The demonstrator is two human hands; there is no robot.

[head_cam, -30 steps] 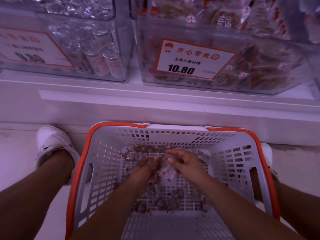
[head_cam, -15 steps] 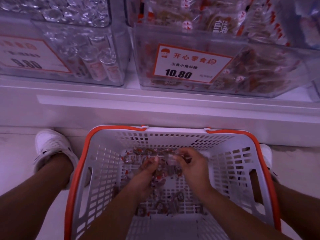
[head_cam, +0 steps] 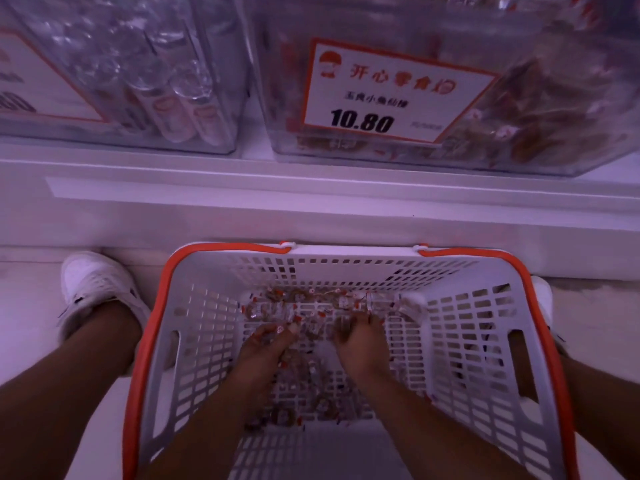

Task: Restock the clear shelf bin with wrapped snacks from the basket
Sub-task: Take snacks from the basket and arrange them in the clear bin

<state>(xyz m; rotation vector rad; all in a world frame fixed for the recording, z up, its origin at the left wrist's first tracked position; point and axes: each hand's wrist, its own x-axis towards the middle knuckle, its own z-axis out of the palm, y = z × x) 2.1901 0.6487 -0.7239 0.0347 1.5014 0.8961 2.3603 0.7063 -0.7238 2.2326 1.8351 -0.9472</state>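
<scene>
A white slotted basket (head_cam: 464, 344) with an orange rim stands on the floor below the shelf. Several small clear-wrapped snacks (head_cam: 311, 306) with red marks lie on its bottom. Both my hands are down inside it among them. My left hand (head_cam: 266, 348) has its fingers curled round a few wrapped snacks. My right hand (head_cam: 360, 341) digs into the pile with curled fingers on snacks. Above on the shelf stands the clear bin (head_cam: 519, 109) with brown wrapped snacks and a 10.80 price tag (head_cam: 391, 95).
A second clear bin (head_cam: 131, 74) of clear tubes sits on the shelf to the left. The white shelf ledge (head_cam: 311, 202) juts out over the basket's far edge. My white shoes (head_cam: 93, 289) and bare legs flank the basket.
My hands have drawn apart and sunk lower into the snack pile. The view has tipped closer to the shelf bins.
</scene>
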